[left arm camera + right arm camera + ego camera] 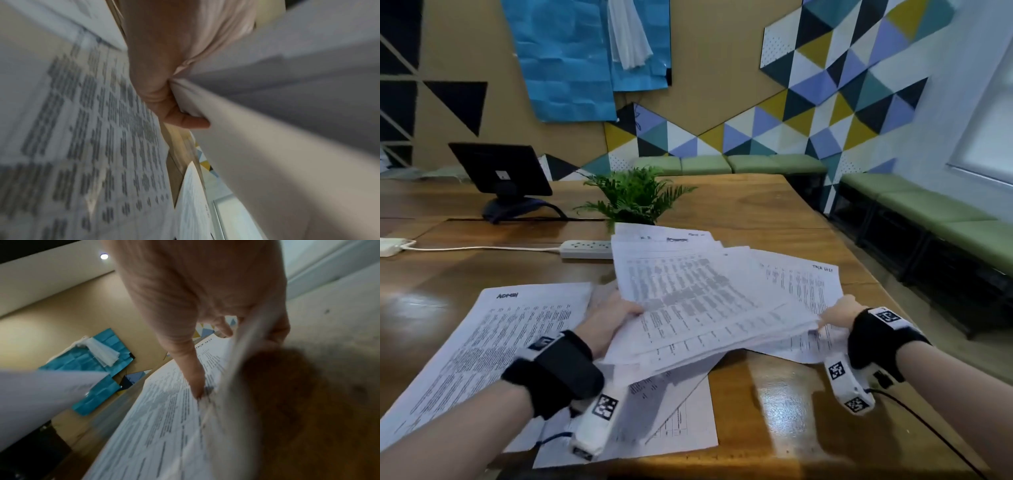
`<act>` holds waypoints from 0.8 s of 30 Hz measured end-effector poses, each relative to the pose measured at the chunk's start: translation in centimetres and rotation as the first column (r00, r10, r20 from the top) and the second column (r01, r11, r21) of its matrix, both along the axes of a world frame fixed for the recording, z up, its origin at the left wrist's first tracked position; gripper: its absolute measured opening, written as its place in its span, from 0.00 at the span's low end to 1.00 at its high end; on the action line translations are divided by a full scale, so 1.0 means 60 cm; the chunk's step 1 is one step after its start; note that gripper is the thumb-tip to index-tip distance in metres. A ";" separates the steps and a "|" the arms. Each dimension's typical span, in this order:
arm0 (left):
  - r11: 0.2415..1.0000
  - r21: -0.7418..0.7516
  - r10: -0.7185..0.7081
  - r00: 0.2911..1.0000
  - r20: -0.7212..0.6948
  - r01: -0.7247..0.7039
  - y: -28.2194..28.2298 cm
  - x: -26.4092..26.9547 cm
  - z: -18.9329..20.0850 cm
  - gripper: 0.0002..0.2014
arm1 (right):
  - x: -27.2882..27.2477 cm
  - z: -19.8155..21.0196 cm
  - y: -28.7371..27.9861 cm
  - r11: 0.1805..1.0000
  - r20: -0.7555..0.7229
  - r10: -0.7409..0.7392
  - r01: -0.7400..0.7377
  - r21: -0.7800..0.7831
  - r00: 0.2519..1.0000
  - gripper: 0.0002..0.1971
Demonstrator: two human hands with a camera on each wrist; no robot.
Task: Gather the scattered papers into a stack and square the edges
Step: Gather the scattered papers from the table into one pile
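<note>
Above the wooden table [774,212], a fanned bundle of printed papers [698,298] is held off the surface, its edges uneven. At its left edge the left hand [609,318] grips it, thumb on top and fingers curled underneath; the right hand [840,313] pinches the right corner, one finger [195,382] pressing on a sheet. Three more sheets lie flat: one headed ADMIN [493,346] at left, one [674,418] beneath the bundle, one [808,284] at right.
</note>
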State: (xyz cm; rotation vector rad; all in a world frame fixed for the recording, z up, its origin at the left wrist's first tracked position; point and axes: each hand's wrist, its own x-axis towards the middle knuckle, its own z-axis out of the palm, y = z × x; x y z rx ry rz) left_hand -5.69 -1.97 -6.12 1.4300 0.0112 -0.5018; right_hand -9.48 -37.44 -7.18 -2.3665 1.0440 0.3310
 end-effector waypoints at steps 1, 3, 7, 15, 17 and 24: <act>0.999 -0.044 -0.028 1.000 0.002 0.028 -0.017 -0.004 0.000 0.19 | 0.004 -0.012 -0.008 0.998 0.090 -0.013 0.006 0.070 0.996 0.35; 0.990 -0.117 -0.079 0.997 0.012 0.079 -0.057 -0.009 -0.003 0.21 | -0.008 -0.013 -0.008 0.966 0.219 -0.074 0.015 0.259 0.973 0.14; 0.993 -0.072 -0.093 0.996 0.013 0.094 -0.132 0.026 -0.033 0.22 | -0.036 0.003 -0.022 0.890 0.307 -0.184 0.026 0.455 0.934 0.17; 0.805 0.542 -0.321 0.945 0.058 0.241 -0.191 0.061 -0.045 0.04 | -0.063 -0.014 -0.063 0.635 0.131 -0.063 -0.061 0.770 0.989 0.23; 0.718 0.664 -0.379 0.918 0.118 0.211 -0.175 0.061 -0.034 0.09 | -0.050 -0.018 -0.048 0.662 0.087 0.012 -0.073 0.746 0.996 0.33; 0.402 0.908 -0.333 0.905 0.263 -0.116 0.005 0.068 -0.014 0.20 | -0.040 0.005 -0.031 0.792 0.294 -0.105 -0.099 0.602 0.950 0.17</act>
